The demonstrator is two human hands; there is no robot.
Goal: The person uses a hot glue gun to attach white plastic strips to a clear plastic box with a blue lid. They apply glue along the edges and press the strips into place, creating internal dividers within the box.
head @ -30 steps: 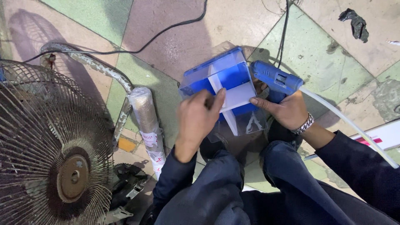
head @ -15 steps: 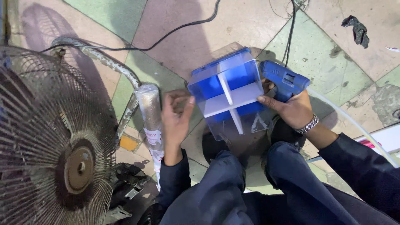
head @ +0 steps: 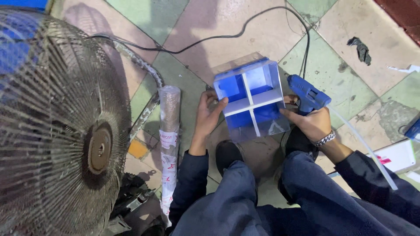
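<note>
The left hand [head: 209, 114] and right hand [head: 308, 123] are grasping the blue box [head: 250, 101] above the floor [head: 245, 30], right fingers also clenched around the glue gun [head: 307, 93], whose hot tip could burn skin.

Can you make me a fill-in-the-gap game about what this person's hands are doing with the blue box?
1. Both hands hold a blue plastic box split by white dividers into ____ compartments.
2. The right hand also grips a glue gun coloured ____.
3. The left hand touches the box on the side nearer the big metal ____ with its wire grille.
4. A rolled-up tube in clear wrap lies on the tiled ____.

Missing words: four; blue; fan; floor
</note>
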